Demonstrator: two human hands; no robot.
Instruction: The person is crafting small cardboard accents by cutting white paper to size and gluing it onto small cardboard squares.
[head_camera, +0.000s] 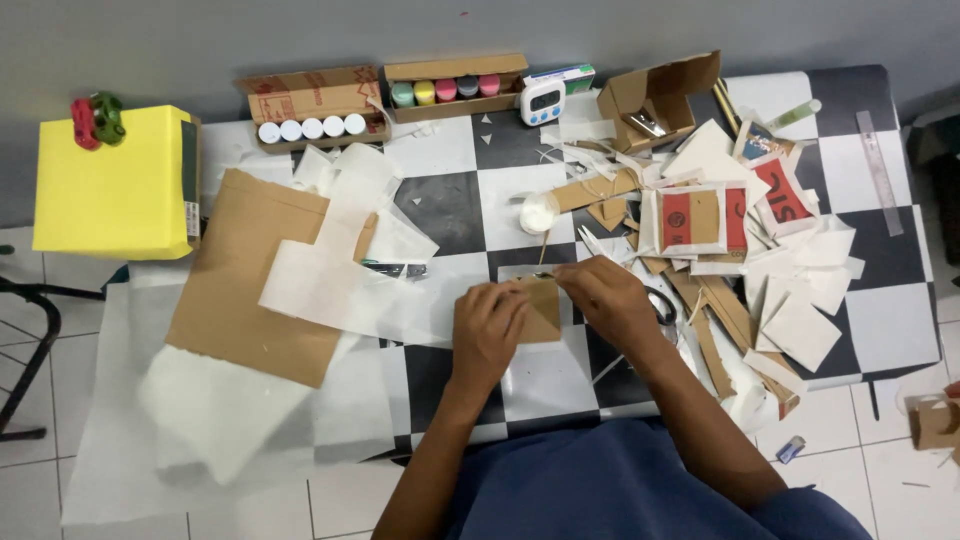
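Near the table's (880, 330) near edge, the left hand (487, 330) gripped a small brown cardboard piece (541, 310), steadying it flat, while the right hand (607, 297) pinched its far edge beside the scissors (662, 305).

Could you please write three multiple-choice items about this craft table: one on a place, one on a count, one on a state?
1. Where is the yellow box?
A. at the table's left end
B. at its right end
C. under the table

2. How many white-capped jars stand in the left cardboard tray?
A. two
B. five
C. nine

3. What is the left hand doing?
A. hanging free
B. pressing on the small cardboard piece
C. holding the timer

Answers: 1 A, the box sits at the far left. 2 B, five white caps stand in a row. 3 B, the left hand lies on the brown piece, with the right hand at its upper edge.
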